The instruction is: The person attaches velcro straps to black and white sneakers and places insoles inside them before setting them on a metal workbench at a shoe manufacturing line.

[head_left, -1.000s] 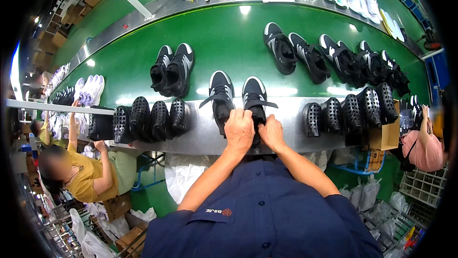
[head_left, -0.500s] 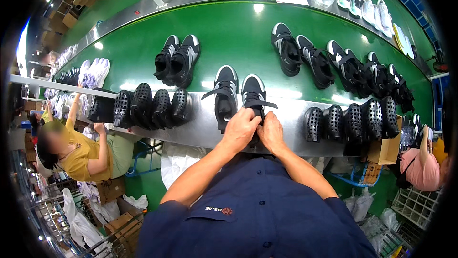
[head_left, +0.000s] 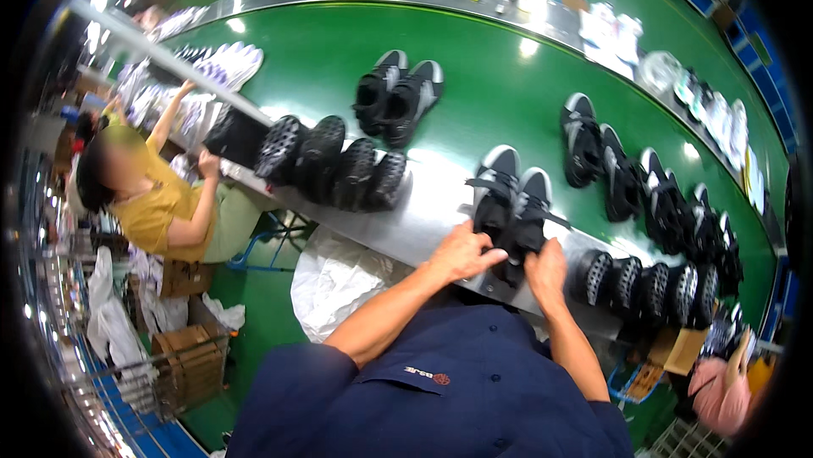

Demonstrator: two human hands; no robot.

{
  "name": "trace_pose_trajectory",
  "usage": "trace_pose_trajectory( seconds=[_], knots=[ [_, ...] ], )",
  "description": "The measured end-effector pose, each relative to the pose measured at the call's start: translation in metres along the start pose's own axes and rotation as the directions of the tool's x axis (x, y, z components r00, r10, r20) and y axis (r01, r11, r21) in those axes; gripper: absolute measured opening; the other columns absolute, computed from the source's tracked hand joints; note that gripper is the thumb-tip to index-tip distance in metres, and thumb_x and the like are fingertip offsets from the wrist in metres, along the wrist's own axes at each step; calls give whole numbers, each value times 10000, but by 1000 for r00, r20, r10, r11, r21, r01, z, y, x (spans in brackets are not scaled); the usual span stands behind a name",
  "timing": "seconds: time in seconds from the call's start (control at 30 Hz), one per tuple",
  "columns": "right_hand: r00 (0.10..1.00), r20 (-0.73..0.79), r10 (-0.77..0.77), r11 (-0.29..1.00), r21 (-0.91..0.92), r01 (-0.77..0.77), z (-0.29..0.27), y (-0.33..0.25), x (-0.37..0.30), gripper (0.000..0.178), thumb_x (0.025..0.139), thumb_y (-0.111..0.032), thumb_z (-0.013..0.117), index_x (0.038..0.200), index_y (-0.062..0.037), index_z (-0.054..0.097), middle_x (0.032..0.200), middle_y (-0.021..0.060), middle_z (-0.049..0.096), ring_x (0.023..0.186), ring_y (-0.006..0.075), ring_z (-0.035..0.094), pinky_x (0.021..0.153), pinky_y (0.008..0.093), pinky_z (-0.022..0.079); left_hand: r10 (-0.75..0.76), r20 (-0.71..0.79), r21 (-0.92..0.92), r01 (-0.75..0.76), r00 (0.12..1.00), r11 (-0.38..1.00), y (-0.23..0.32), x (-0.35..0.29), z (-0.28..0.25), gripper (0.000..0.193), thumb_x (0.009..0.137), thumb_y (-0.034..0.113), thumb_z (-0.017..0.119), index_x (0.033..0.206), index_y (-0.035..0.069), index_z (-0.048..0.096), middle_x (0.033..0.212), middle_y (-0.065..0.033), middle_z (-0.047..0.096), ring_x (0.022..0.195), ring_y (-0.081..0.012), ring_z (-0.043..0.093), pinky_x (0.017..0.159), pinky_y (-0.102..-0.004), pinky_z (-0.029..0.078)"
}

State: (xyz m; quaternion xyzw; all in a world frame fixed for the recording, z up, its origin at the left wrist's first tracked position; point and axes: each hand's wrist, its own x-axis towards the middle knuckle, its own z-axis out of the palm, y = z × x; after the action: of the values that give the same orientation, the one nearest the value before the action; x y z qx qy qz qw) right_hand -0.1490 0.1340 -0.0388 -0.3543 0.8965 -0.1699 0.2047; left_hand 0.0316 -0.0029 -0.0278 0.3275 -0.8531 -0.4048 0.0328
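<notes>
One long silver metal surface before a navy button-front shirt carried a black-and-grey left sneaker and matching right sneaker. At their heels, the left hand was loosely spread, the right hand curled, its grip unclear; a round red emblem ended blurred chest lettering.

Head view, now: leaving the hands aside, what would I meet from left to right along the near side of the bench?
Person in yellow → left row of perforated black forms → pair of black-and-grey shoes → right row of perforated black forms → person in pink.
</notes>
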Motion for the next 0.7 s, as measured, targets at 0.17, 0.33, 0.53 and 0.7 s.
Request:
trace_pose_trajectory(
  seconds=[0.17,0.33,0.53,0.7],
  knots=[
    [986,-163,-42,998,33,48,-53,9,-43,553,924,-327,748,1305,41,589,1091,229,696,951,389,677,859,477,527,183,-442,83,-163,878,983,-14,-57,-85,283,956,285,715,1115,51,717,1103,-176,670,1007,-380,642,879,-450,543],
    [991,-35,128,922,372,-106,-81,-19,-45,377,978,-226,723,1243,28,636,947,101,697,748,143,645,644,310,538,84,-935,244,455,345,857,-76,-112,-234,312,888,174,783,1139,23,675,1085,-136,617,1039,-357,588,890,-456,496],
    [998,57,-6,887,461,-21,-68,-91,-48,272,986,-173,720,1156,36,684,868,64,697,696,123,620,643,281,529,170,-919,334,475,355,814,-124,-123,-281,497,793,172,886,1219,-3,700,1160,-146,640,1054,-353,602,938,-455,505],
    [989,69,-130,643,765,31,-81,-157,-58,462,1028,-291,683,1330,38,566,1134,111,690,910,135,665,703,282,558,329,-894,393,182,303,901,-1,-111,-261,437,738,162,906,1086,-29,722,1068,-142,674,965,-315,614,839,-436,512]
  ],
)
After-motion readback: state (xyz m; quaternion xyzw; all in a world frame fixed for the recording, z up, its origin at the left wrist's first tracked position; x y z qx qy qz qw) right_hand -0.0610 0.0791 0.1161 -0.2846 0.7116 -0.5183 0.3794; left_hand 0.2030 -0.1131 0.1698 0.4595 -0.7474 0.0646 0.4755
